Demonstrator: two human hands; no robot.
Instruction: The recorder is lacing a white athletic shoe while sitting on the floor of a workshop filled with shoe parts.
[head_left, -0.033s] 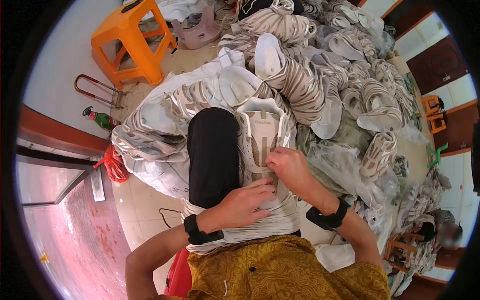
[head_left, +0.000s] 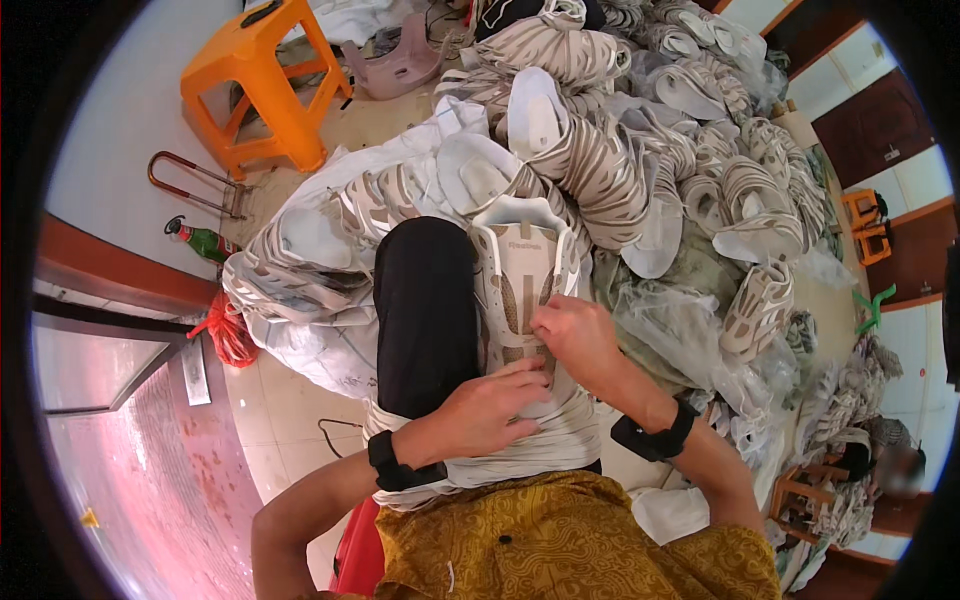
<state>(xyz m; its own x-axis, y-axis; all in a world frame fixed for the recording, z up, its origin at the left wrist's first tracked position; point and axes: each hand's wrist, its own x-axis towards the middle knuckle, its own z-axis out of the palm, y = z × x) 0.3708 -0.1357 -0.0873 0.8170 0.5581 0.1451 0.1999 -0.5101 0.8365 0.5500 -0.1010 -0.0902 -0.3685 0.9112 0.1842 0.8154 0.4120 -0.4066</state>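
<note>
A beige and white shoe upper [head_left: 517, 268] lies along my right thigh with its pale heel collar pointing away from me. My right hand [head_left: 578, 338] is closed in a pinch at the lace area on its right side; whatever small thing may be between the fingertips is hidden. Just nearer to me, my left hand [head_left: 485, 410] rests across the toe part, fingers bent and gripping the upper. A stack of pale uppers [head_left: 520, 450] lies on my lap beneath both hands. My left thigh in black cloth [head_left: 425, 310] is beside the upper.
Large heaps of nested shoe uppers [head_left: 600, 190] and clear plastic bags [head_left: 690, 330] spread ahead and to the right. At the left are an orange stool [head_left: 255, 85], a green bottle [head_left: 205, 240] and a red bag [head_left: 232, 330]. Another person [head_left: 895, 465] sits far right.
</note>
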